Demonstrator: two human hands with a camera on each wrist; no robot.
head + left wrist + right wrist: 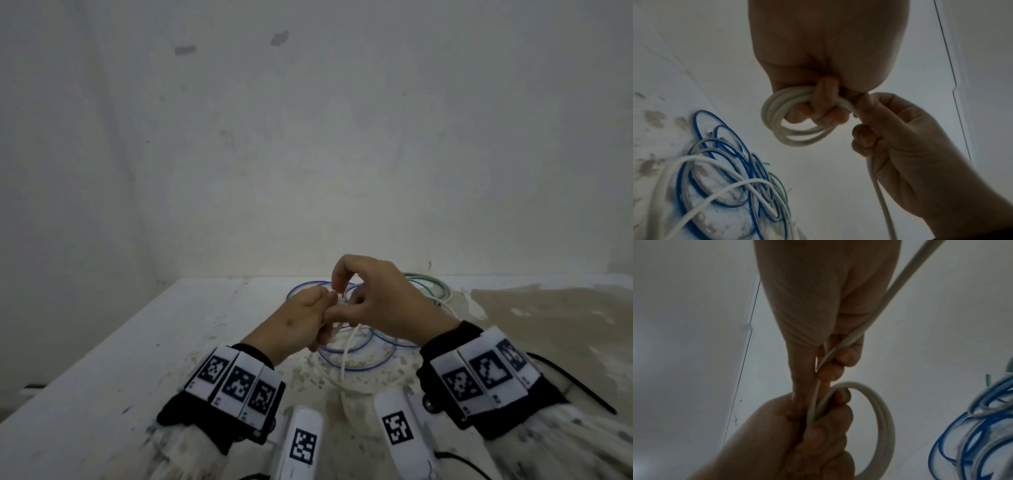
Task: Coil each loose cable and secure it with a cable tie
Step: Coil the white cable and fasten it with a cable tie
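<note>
My left hand grips a small coil of white cable, its fingers curled through the loops. Right beside it, my right hand pinches the same cable's free strand, which runs through its curled fingers and into the coil. The strand's loose tail hangs to the table. Under both hands lies a tangle of blue cable. A green cable lies behind the right hand. A thin black strip that looks like a cable tie lies by my right wrist.
The white, stained table stands against a bare wall, with its far edge just beyond the cables. In the left wrist view the blue cable is mixed with grey and white strands. The table's left half holds nothing.
</note>
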